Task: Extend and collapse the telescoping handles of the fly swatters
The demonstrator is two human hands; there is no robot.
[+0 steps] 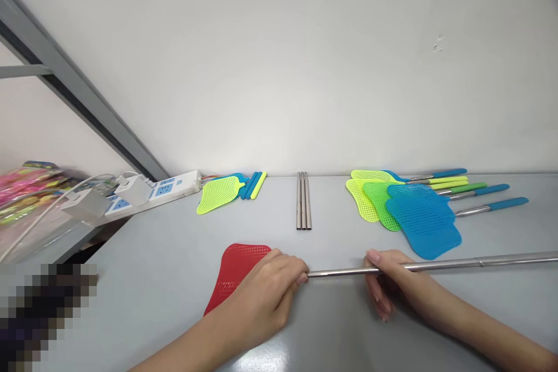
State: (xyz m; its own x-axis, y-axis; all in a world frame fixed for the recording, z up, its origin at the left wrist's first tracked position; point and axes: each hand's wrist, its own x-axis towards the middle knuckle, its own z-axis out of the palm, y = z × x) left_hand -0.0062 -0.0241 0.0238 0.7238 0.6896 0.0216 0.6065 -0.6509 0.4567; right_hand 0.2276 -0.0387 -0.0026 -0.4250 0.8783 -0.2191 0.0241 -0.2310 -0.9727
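My left hand [279,285] is closed at the neck of a red fly swatter head [238,267], where a metal telescopic rod [453,265] meets it. The hand hides the joint and part of the red mesh. The rod runs level to the right, past the picture's edge, with a thin section near my left hand and a thicker one farther out. My right hand [392,279] is closed lightly around the thin section, thumb against the rod and fingers curled below it. Just behind my right hand lies a blue fly swatter [422,218].
Several blue, green and yellow swatters overlap at the back right. Three metal rods [304,200] lie side by side at the centre. A yellow swatter head [220,195] and grip sleeves [257,186] lie back left, near a power strip [174,186] with plugged-in adapters. A wall stands behind.
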